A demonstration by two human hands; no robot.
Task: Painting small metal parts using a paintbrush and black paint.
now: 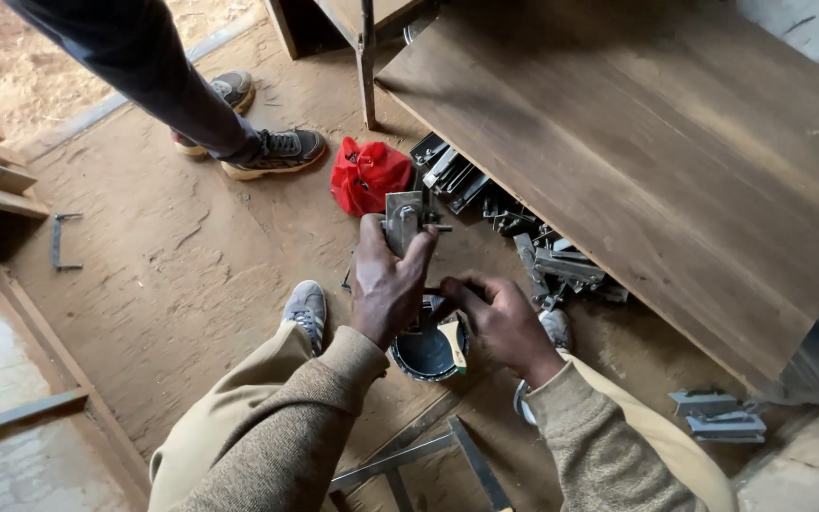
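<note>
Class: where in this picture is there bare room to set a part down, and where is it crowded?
Bare: the dusty floor between the red bag, the bystander's shoes and the loose bracket; also the wooden tabletop. Crowded: the metal brackets along the table edge, and around the paint can beneath the left hand and right hand.

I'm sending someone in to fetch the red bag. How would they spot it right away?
Start at the big dark wooden tabletop filling the upper right. Along its near edge, metal brackets lie heaped on the sawdust floor; the red bag sits at the left end of that heap, just above the left hand. It is the only red, soft, crumpled thing among grey metal.
</note>
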